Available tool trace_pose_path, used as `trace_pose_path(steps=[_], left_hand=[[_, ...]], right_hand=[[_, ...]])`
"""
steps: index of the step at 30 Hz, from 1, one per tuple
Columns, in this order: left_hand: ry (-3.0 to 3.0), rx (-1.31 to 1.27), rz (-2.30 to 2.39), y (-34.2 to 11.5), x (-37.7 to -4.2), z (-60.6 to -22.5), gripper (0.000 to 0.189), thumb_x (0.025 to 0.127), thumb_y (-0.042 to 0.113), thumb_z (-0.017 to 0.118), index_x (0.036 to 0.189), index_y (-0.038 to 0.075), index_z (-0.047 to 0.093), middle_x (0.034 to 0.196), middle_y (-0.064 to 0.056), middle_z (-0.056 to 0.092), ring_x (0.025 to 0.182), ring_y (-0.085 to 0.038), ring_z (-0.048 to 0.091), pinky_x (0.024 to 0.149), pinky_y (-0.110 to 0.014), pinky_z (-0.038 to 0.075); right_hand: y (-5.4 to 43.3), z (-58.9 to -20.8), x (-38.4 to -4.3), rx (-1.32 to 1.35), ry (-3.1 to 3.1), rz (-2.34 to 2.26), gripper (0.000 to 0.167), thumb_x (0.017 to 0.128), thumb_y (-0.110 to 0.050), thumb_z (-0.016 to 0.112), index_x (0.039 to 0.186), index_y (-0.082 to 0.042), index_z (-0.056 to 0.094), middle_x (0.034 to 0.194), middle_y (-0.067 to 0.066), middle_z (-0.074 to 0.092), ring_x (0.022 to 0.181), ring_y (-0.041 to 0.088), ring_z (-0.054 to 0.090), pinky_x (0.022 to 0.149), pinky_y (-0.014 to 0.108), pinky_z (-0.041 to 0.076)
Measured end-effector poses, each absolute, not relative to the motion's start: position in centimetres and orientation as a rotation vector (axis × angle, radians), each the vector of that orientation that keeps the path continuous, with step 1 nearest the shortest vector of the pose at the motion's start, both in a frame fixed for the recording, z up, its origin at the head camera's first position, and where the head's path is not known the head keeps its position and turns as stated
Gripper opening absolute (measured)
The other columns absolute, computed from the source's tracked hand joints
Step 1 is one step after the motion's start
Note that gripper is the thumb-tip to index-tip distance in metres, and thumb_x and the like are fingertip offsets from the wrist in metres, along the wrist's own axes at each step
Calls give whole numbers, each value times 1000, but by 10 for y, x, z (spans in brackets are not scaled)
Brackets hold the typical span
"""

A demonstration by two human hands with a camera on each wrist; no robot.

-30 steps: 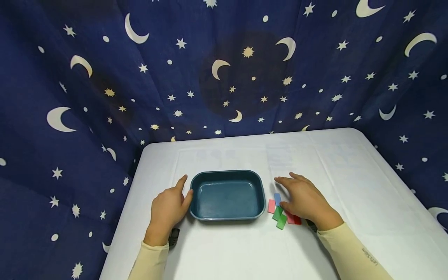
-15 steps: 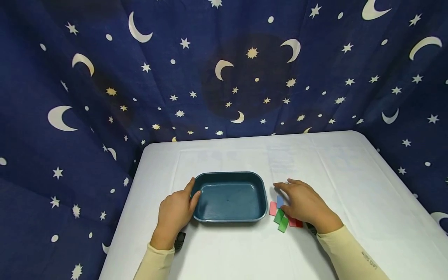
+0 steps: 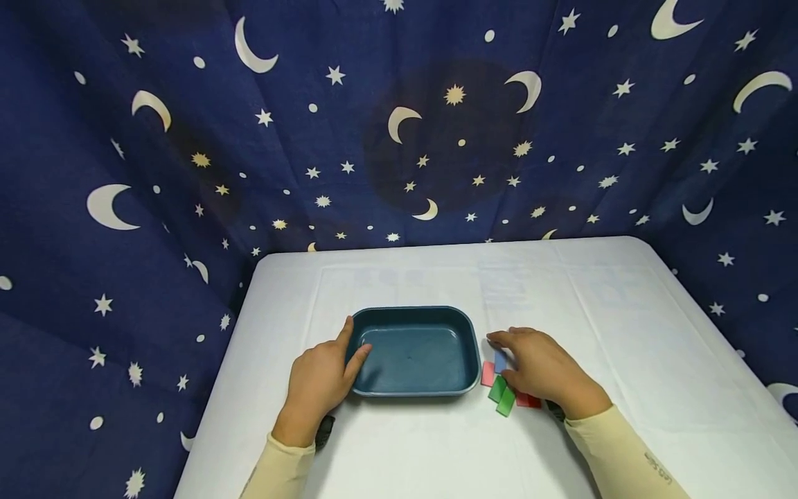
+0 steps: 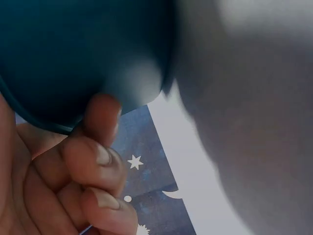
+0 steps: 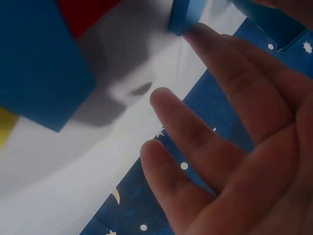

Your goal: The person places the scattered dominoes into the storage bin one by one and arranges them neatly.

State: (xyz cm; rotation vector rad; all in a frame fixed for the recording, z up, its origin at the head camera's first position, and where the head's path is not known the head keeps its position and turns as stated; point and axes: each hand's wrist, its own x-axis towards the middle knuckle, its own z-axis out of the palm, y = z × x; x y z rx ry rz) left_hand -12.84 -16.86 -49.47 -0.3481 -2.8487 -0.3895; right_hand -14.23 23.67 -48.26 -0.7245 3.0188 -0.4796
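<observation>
A dark teal rectangular plastic tray (image 3: 411, 357) sits on the white table. My left hand (image 3: 316, 378) grips its left wall, thumb over the rim inside and index finger along the outside; in the left wrist view the other fingers curl beside the tray wall (image 4: 73, 44). To the right of the tray, my right hand (image 3: 545, 367) hovers over a small group of flat coloured blocks. In the right wrist view its fingers are spread, one fingertip at a blue block (image 5: 186, 14). Pink (image 3: 488, 374), green (image 3: 497, 388) and red (image 3: 530, 400) blocks lie around it, partly hidden by the hand.
The white-covered table (image 3: 399, 457) extends around the tray and blocks. A dark blue curtain (image 3: 349, 125) with moons and stars hangs behind and at both sides. Close to the right wrist camera are a large blue block (image 5: 39, 63) and a yellow edge (image 5: 6, 125).
My left hand has moved right onto the tray's left wall, its thumb now over the rim. My right hand has lowered slightly, its index finger closer to the blue block.
</observation>
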Motion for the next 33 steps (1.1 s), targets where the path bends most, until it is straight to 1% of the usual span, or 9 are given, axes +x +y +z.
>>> trace_pose_path(steps=[2, 7, 11, 14, 18, 24, 26, 30, 33], left_hand=[[-2847, -354, -378, -168, -128, -495, 79, 105, 70, 39, 158, 12, 50, 78, -8, 72, 58, -22, 65, 46, -38, 46], [-2815, -367, -383, -167, -129, -497, 77, 105, 66, 49, 158, 10, 51, 77, -8, 71, 58, -22, 65, 47, -38, 48], [-2784, -378, -400, -166, -130, -498, 72, 104, 59, 57, 156, 8, 53, 76, -9, 70, 57, -23, 65, 46, -40, 48], [-2784, -374, -405, -165, -130, -498, 71, 103, 57, 59, 154, 8, 55, 75, -9, 70, 56, -23, 64, 45, -39, 47], [-2795, -370, -404, -165, -130, -498, 73, 103, 59, 59, 155, 8, 54, 77, -10, 71, 57, -23, 65, 46, -40, 48], [-2795, -359, -409, -168, -128, -500, 80, 102, 68, 53, 155, 8, 54, 82, -11, 74, 60, -24, 68, 48, -40, 49], [-2799, -346, -418, -168, -127, -500, 81, 101, 68, 53, 155, 9, 53, 86, -12, 75, 63, -25, 69, 49, -40, 50], [-2805, -327, -440, -168, -126, -500, 80, 100, 66, 59, 156, 9, 53, 90, -13, 76, 65, -27, 71, 50, -42, 51], [-2804, -335, -449, -165, -127, -501, 81, 100, 68, 57, 156, 9, 53, 91, -13, 77, 67, -27, 71, 52, -42, 52]], right_hand=[[237, -484, -141, -725, 3019, -488, 60, 74, -10, 86, 132, -6, 72, 121, 6, 76, 123, 40, 65, 103, 57, 48], [237, -485, -141, -694, 3004, -482, 60, 76, -11, 86, 134, -4, 70, 118, 3, 77, 120, 34, 68, 102, 55, 50], [238, -482, -141, -666, 2987, -487, 64, 77, -11, 86, 138, -3, 67, 119, 2, 77, 117, 33, 69, 100, 55, 51], [239, -481, -140, -667, 2977, -489, 66, 78, -11, 86, 139, -3, 66, 120, 2, 77, 118, 33, 69, 100, 56, 51], [239, -481, -139, -672, 2978, -489, 66, 77, -11, 87, 140, -3, 66, 119, 1, 77, 115, 32, 69, 98, 55, 52], [234, -481, -143, -663, 2980, -473, 67, 76, -12, 88, 139, -6, 66, 114, 0, 77, 107, 27, 70, 93, 52, 54], [232, -481, -145, -668, 2976, -456, 67, 76, -13, 88, 139, -7, 66, 113, 0, 77, 103, 25, 70, 91, 50, 55], [230, -479, -148, -663, 2975, -436, 71, 76, -11, 86, 143, -8, 63, 110, -1, 76, 93, 18, 66, 84, 45, 55], [232, -476, -148, -621, 2982, -444, 76, 75, -9, 84, 147, -9, 59, 108, -1, 75, 88, 15, 65, 80, 44, 55]])
